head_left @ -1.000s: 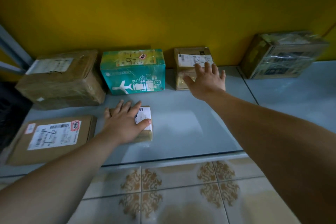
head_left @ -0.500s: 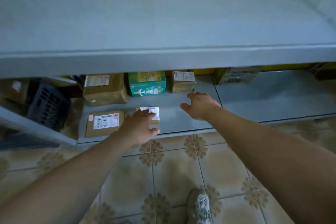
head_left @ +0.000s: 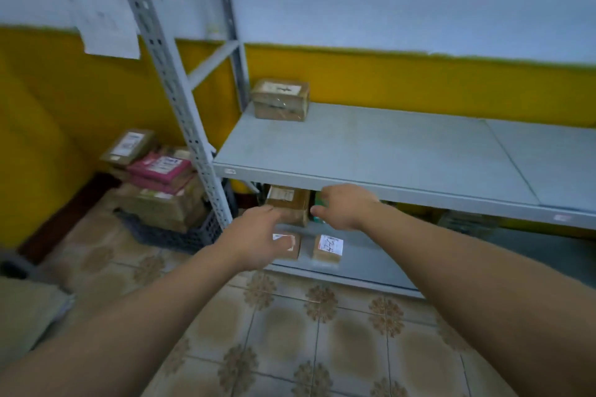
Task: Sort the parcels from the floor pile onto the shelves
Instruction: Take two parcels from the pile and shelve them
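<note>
parcel (head_left: 326, 248) lies untouched just beside right grip (head_left: 345, 208).

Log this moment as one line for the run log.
left hand: empty, open | right hand: empty, open | small parcel: on bottom shelf | brown box: on upper shelf

Grey metal, brown cardboard, shiny tile.
The shelf (head_left: 371, 145) and slotted post (head_left: 180, 100) are matt grey painted metal. The box (head_left: 280, 105) up top is brown cardboard under glossy tape, with a paper label (head_left: 281, 87). The pink parcel (head_left: 159, 167) looks smooth; the crate (head_left: 175, 235) is dark plastic mesh; the floor tiles (head_left: 322, 332) gleam faintly.
</note>
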Demonstrator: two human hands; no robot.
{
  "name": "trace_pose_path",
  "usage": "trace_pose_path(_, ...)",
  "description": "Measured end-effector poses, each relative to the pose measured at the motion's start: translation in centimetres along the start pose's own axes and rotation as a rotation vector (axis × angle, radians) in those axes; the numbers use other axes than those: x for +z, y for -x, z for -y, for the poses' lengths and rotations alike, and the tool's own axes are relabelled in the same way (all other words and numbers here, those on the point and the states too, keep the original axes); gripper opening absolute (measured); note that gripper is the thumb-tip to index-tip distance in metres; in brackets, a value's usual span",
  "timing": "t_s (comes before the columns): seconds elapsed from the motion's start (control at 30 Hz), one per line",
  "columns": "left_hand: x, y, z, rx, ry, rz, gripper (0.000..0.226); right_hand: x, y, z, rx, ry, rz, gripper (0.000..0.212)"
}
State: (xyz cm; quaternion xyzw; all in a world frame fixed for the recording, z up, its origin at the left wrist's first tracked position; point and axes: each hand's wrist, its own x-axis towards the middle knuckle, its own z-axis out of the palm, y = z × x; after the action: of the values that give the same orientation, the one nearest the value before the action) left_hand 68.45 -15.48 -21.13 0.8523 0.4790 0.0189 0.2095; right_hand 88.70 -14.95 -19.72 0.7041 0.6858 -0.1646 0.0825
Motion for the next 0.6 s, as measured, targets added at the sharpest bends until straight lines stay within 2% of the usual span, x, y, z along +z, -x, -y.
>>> trace_pose_path(0.13, -6.1, 7.0, 0.8, -0.116, 0.057, -0.127, 0.05, -5.7, 3.1, 7.4, -0.132, 0.028, -0.112, 0.05)
trace_pose_path(0.27, -11.2, 12.5, 4.6, -0.23, 0.022, -0.237, 0.051, -9.4, 3.9, 15.5, -0.259, 0.069, -0.15, 0.052)
trace_pose_path(0.37, -14.6, 16.4, 8.8, -0.285, 0.05, -0.315, 0.046, -10.8, 3.3, 22.5, -0.345, 0.079, -0.167, 0.052)
trace_pose_path(0.47, -17.5, 19.7, 14.3, -0.343, 0.076, -0.325, 0.039, -11.6, 2.2, 29.8, -0.407, 0.094, -0.151, 0.054)
trace_pose_path(0.6, -20.4, 22.7, 21.5, -0.393, 0.052, -0.328, 0.049, -12.2, 0.3, 38.0, -0.467, 0.073, -0.161, 0.049)
